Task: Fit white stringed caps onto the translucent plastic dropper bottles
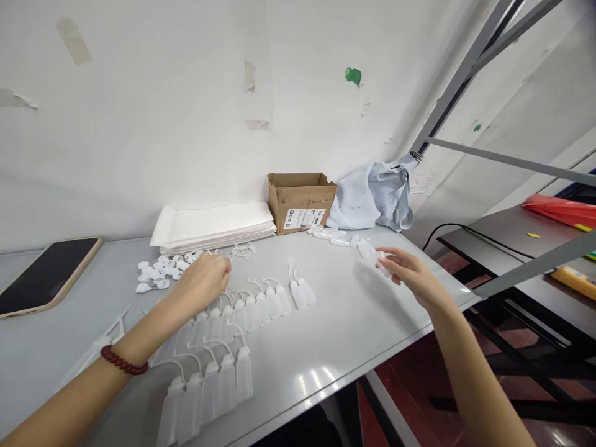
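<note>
My left hand [203,279] hovers over the grey table [354,316] with its fingers curled together, beside a heap of small white caps [161,272]. What the fingers pinch, if anything, is hidden. Below it lie rows of small translucent squeeze bottles [254,307] with tethered caps, and a nearer row [209,388] by my wrist. My right hand [410,272] reaches toward the table's right side and grips a small clear bottle [383,266]. More loose uncapped bottles [342,238] lie just beyond it.
A stack of white bags [214,225] and an open cardboard box [300,200] stand against the wall. A pale blue cloth bag [372,197] lies at the back right. A phone [46,273] rests at the far left. The table's edge drops off to the right, by grey metal racking [526,267].
</note>
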